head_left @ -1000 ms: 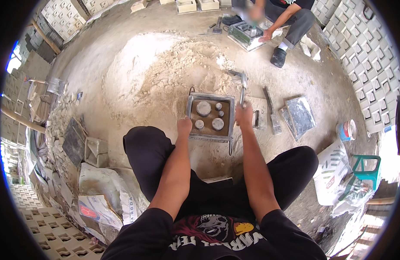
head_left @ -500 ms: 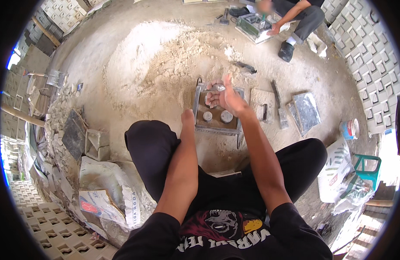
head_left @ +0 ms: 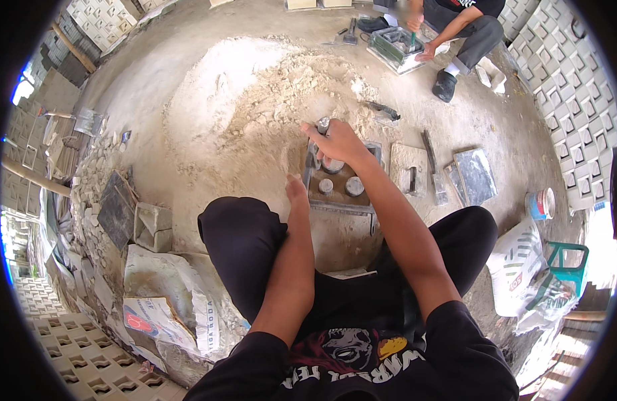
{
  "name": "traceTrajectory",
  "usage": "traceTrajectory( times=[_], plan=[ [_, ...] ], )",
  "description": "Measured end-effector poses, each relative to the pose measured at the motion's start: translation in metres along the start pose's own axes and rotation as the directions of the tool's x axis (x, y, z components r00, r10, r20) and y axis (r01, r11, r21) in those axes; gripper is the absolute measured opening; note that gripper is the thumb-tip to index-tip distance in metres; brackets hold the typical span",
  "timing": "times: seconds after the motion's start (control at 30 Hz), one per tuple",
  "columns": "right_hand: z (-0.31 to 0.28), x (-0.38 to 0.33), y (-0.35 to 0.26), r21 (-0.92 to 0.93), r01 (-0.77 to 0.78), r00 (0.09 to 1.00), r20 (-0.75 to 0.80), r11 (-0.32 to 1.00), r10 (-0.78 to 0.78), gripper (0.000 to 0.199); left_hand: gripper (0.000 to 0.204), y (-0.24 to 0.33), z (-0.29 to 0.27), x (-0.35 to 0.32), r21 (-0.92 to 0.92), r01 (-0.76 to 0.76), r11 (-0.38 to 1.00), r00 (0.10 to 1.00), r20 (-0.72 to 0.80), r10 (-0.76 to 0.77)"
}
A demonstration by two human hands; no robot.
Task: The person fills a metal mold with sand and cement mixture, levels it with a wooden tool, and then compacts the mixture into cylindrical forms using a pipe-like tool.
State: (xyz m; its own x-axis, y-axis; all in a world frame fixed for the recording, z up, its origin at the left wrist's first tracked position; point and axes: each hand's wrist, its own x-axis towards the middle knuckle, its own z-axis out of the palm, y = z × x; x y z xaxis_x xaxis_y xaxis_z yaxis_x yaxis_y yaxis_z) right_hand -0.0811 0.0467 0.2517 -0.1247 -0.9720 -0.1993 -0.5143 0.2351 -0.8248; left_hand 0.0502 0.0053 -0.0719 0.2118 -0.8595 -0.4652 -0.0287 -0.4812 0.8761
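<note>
In front of me on the ground lies a rectangular metal mould frame (head_left: 342, 208) with brown material inside. Two round grey discs (head_left: 354, 186) stand in its near half. Over the far half, my right hand (head_left: 342, 142) is closed round an upright metal piece (head_left: 323, 124), its rounded top showing by the thumb. A third round grey shape (head_left: 332, 165) is partly visible beneath that hand; whether it joins the metal piece is hidden. My left hand (head_left: 296, 187) is at the frame's left side, seen edge-on, its fingers mostly hidden.
A pale sandy heap (head_left: 275, 93) spreads beyond the frame. To the right lie a board with a slot (head_left: 408, 170), a long-handled tool (head_left: 434, 167) and grey plates (head_left: 475, 175). Another person's hand (head_left: 426, 52) works at a second mould (head_left: 394, 50). A bucket (head_left: 540, 203) stands far right.
My right hand has turned from palm up with loose fingers to palm down, closed round the metal piece. The other person's raised hand has lowered to the second mould. The view has shifted slightly.
</note>
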Motion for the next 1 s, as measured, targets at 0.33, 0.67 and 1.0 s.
traceTrajectory(
  times=[0.33, 0.67, 1.0],
  plan=[
    [0.001, 0.070, 0.076, -0.296, 0.296, 0.731, -0.541, 0.908, -0.415, 0.053, 0.072, 0.023, 0.031, -0.062, 0.259, -0.170, 0.951, 0.972, 0.200, 0.119],
    [0.043, 0.050, 0.059, 0.275, 0.283, 0.794, -0.605, 0.919, -0.063, 0.047, 0.075, -0.004, 0.019, -0.044, 0.115, -0.083, 0.990, 0.953, 0.301, 0.045],
    [0.057, 0.042, 0.082, 0.305, 0.506, 0.636, -0.764, 0.807, -0.110, 0.040, 0.078, 0.000, 0.023, -0.035, -0.046, -0.026, 0.999, 0.919, 0.392, 0.042]
  ],
)
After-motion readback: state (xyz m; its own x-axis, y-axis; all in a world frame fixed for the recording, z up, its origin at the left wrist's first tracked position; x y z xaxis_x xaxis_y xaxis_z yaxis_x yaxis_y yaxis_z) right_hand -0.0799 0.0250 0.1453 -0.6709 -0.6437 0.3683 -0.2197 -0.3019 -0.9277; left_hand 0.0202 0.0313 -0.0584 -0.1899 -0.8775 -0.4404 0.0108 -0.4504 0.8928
